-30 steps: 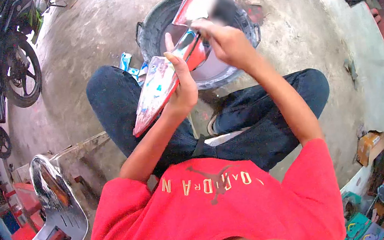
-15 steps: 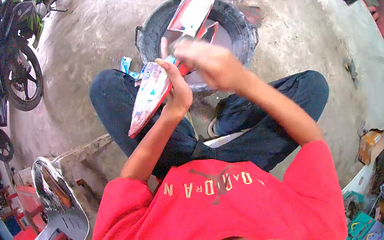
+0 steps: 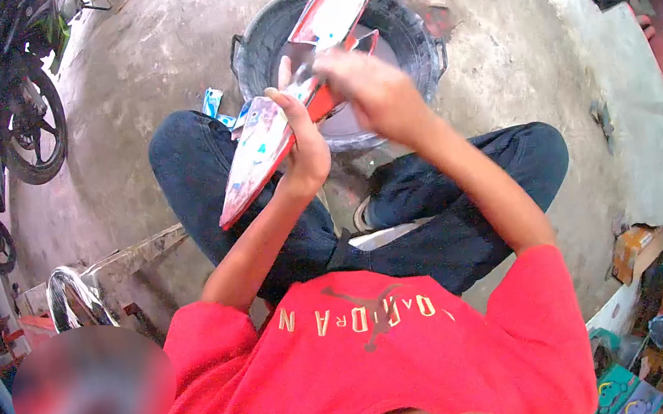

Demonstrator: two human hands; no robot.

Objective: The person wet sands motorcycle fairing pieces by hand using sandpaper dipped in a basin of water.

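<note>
A long panel (image 3: 260,149), red with a scuffed white face and blue remnants, looks like a piece of motorcycle bodywork. It slants from above my left knee up across the basin, its far flared end over the rim. My left hand (image 3: 306,143) is closed around its narrow middle, thumb on the white face. My right hand (image 3: 379,94) is curled against the panel just beyond, smeared by motion. Whatever is under its fingers is hidden. Below the panel stands a dark round basin (image 3: 413,34) with side handles and cloudy liquid inside.
Blue-and-white pieces (image 3: 212,103) lie by my left knee. A motorcycle wheel (image 3: 37,130) stands at the left, and a plastic chair (image 3: 73,298) is behind it. On the right are a pale slab (image 3: 627,106) and a cardboard box (image 3: 638,250).
My right hand has shifted slightly right along the panel, still blurred. The panel's near end has tipped a little, while my left hand keeps its hold.
</note>
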